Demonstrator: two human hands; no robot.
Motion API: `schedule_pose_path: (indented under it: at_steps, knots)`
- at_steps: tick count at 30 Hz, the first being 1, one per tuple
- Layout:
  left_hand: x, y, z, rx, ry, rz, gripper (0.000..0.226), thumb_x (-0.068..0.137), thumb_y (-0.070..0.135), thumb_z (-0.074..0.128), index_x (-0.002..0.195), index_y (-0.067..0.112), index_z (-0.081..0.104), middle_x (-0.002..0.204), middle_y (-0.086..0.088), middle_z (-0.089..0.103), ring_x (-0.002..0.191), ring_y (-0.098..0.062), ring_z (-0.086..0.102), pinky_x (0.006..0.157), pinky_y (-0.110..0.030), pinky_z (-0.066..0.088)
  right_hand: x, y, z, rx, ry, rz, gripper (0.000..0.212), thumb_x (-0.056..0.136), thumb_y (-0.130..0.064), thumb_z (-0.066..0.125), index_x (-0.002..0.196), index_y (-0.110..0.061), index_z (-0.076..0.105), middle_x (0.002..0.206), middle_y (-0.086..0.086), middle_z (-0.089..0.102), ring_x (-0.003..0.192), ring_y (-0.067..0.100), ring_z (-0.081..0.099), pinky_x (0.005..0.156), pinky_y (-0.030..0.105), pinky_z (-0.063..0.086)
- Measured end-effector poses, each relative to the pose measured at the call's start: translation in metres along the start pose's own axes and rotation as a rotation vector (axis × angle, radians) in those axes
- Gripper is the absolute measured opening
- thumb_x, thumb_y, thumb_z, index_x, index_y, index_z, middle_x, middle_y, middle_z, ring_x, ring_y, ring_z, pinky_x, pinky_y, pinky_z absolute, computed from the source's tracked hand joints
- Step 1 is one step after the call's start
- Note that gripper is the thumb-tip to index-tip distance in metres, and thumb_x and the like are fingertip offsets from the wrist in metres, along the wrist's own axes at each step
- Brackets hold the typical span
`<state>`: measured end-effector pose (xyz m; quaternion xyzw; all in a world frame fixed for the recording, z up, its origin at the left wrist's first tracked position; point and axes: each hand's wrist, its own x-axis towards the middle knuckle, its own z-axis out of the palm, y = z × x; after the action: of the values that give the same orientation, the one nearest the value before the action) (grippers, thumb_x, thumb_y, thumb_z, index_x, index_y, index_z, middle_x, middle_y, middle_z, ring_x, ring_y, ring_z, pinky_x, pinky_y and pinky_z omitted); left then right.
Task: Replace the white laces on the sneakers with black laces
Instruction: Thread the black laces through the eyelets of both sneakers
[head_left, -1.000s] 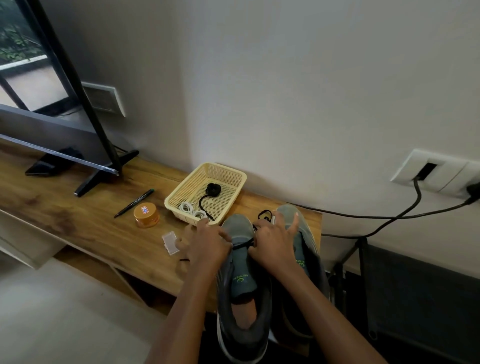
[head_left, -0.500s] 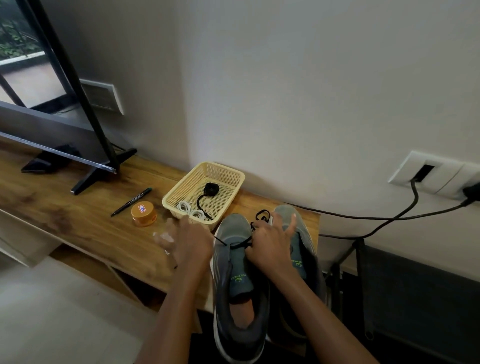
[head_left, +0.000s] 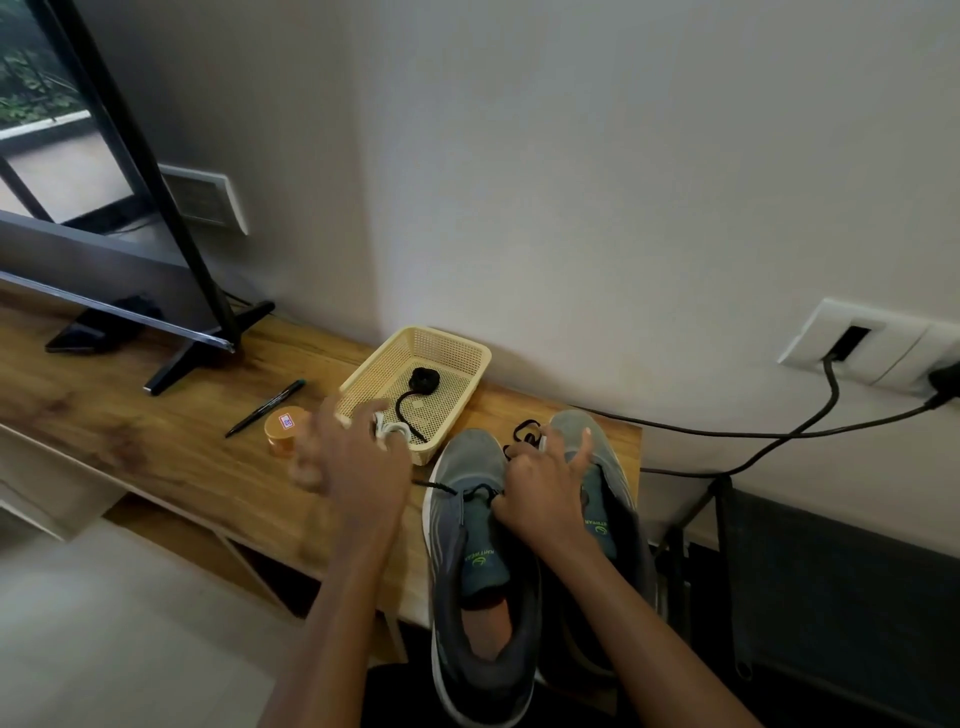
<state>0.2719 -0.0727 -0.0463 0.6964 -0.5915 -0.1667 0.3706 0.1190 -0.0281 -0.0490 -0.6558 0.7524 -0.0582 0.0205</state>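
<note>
Low in the centre of the frame, 2 grey sneakers (head_left: 480, 613) stand side by side on a wooden table (head_left: 156, 441), toes toward the wall. 1 black lace (head_left: 470, 491) crosses the front eyelets of the sneaker nearer frame left. The right hand (head_left: 545, 493) rests on both shoes, its curled fingers pinching that lace and its index finger stretched out. The left hand (head_left: 348, 467) is blurred, with its fingers spread and grasping nothing, just beside the near corner of 1 cream mesh basket (head_left: 467, 400). Inside the basket lie 1 coiled black lace (head_left: 422, 378) and a bundle of white laces (head_left: 389, 430). Left of it are 1 pen (head_left: 265, 408) and 1 orange tin (head_left: 283, 431).
</note>
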Motion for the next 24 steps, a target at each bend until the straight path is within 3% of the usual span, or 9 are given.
schedule_pose_path:
  at_steps: [2,4,10,14,17,20,24]
  knots:
    - [-0.004,0.004,0.010,0.139,-0.217,0.107,0.022,0.083,0.025,0.064,0.101,0.036,0.067,0.153,0.001,0.027,0.143,-0.027,0.007,0.113,-0.057,0.016,0.000,0.001,0.000,-0.001,0.000,0.000,0.009,0.083,-0.021,0.058,0.080,-0.013,0.060,0.111,-0.002,0.061,0.138,0.029,0.023,0.109,0.060,-0.012]
    - [-0.013,0.011,0.017,0.344,-0.362,0.102,0.015,0.086,0.034,0.063,0.099,0.042,0.067,0.155,0.002,0.020,0.144,-0.031,0.000,0.114,-0.059,0.000,0.000,0.002,0.000,-0.003,-0.003,0.001,0.009,0.084,-0.023,0.059,0.082,-0.015,0.059,0.114,-0.002,0.060,0.138,0.029,0.023,0.110,0.060,-0.011]
    - [-0.030,0.020,0.027,0.657,-0.409,0.092,0.024,0.095,0.030,0.049,0.114,0.031,0.065,0.153,0.001,0.021,0.143,-0.034,0.002,0.112,-0.062,0.000,0.000,0.002,0.001,-0.009,-0.001,0.016,0.012,0.084,-0.023,0.058,0.089,-0.013,0.063,0.113,-0.001,0.060,0.138,0.028,0.023,0.111,0.059,-0.011]
    - [-0.021,0.011,0.029,0.613,-0.477,0.024,0.024,0.095,0.024,0.047,0.113,0.023,0.062,0.150,-0.002,0.023,0.141,-0.032,0.011,0.111,-0.061,0.001,0.001,0.002,0.000,-0.028,-0.007,0.037,0.015,0.084,-0.022,0.058,0.094,-0.013,0.064,0.116,0.000,0.060,0.138,0.027,0.024,0.111,0.059,-0.011]
    - [0.001,-0.011,0.020,0.414,-0.450,-0.100,0.021,0.087,0.022,0.043,0.092,0.021,0.064,0.136,-0.010,0.044,0.126,-0.031,0.039,0.109,-0.060,0.024,0.000,-0.001,0.000,-0.044,-0.006,0.028,0.011,0.083,-0.019,0.055,0.088,-0.013,0.063,0.112,0.000,0.061,0.136,0.028,0.026,0.110,0.060,-0.011]
    - [0.010,-0.016,0.006,0.340,-0.418,-0.225,0.026,0.095,0.020,0.044,0.110,0.012,0.065,0.142,-0.017,0.037,0.130,-0.034,0.037,0.110,-0.053,0.026,0.000,-0.003,0.000,-0.052,-0.002,0.021,0.013,0.084,-0.017,0.053,0.091,-0.012,0.062,0.107,0.001,0.061,0.135,0.029,0.028,0.110,0.060,-0.012]
    - [0.014,-0.020,-0.006,0.320,-0.309,-0.316,0.033,0.096,0.019,0.046,0.123,0.000,0.054,0.144,-0.023,0.029,0.129,-0.038,0.035,0.111,-0.054,0.024,-0.003,-0.006,-0.002,-0.054,-0.010,0.033,0.015,0.085,-0.017,0.053,0.095,-0.012,0.063,0.111,0.002,0.061,0.138,0.029,0.025,0.110,0.060,-0.012]
